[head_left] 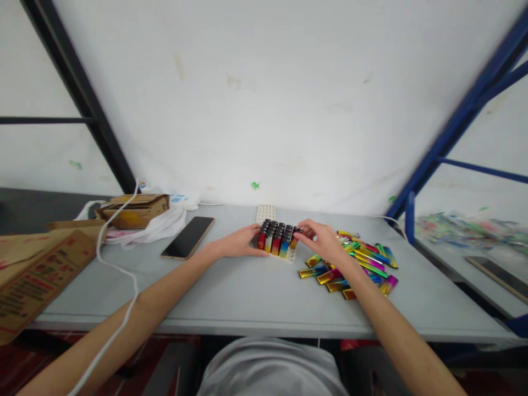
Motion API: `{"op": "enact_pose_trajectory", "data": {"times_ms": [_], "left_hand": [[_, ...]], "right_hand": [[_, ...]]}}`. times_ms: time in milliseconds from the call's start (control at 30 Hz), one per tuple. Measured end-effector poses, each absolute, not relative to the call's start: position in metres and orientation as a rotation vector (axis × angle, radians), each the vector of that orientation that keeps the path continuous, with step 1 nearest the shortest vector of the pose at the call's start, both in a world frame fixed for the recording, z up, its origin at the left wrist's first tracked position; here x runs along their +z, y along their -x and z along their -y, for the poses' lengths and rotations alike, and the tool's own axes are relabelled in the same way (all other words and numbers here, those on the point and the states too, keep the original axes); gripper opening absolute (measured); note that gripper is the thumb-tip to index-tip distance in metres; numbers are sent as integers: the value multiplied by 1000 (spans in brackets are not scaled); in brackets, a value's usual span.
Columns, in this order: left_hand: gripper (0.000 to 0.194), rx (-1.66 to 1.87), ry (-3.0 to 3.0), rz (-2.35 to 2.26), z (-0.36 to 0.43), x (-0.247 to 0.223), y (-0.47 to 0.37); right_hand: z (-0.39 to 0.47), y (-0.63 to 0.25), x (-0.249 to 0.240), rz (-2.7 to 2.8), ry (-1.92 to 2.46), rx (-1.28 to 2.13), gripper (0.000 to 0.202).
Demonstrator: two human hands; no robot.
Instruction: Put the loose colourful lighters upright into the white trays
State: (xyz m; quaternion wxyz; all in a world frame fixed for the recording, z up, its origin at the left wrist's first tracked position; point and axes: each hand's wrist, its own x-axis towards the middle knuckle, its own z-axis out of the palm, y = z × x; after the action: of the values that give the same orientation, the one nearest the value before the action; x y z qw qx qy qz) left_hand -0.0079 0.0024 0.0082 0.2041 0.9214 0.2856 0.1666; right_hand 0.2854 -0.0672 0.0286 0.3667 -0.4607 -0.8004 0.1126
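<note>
Upright lighters [275, 242] with black tops and shiny coloured bodies stand in rows in a white tray [291, 255] in the middle of the table. My left hand [242, 242] is at the left side of the rows, thumb and fingers apart around their left edge. At the right end of the rows, my right hand [317, 237] pinches a gold lighter [293, 241] by its black top. A loose pile of metallic coloured lighters [367, 263] lies to the right, partly behind my right forearm.
Behind the rows lies another white tray [266, 212]. A black-screened phone [188, 237] rests on the left. Farther left are a small cardboard box [138, 211], a white plastic bag [165, 224] and a large carton [45, 269]. A white cable [117, 266] crosses above my left forearm.
</note>
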Motion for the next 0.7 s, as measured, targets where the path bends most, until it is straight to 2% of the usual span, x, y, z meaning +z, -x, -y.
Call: {"op": "enact_pose_trajectory", "data": {"times_ms": [200, 400, 567, 700], "left_hand": [[68, 447, -2575, -809, -2, 9, 8], [66, 453, -2572, -803, -3, 8, 8], [68, 454, -2558, -825, 0, 10, 8], [68, 438, -2564, -821, 0, 9, 8]], "right_hand": [[70, -284, 31, 2074, 1178, 377, 25], [71, -294, 40, 2028, 1203, 309, 30], [76, -322, 52, 2357, 1280, 701, 30], [73, -340, 47, 2544, 1408, 676, 30]]}}
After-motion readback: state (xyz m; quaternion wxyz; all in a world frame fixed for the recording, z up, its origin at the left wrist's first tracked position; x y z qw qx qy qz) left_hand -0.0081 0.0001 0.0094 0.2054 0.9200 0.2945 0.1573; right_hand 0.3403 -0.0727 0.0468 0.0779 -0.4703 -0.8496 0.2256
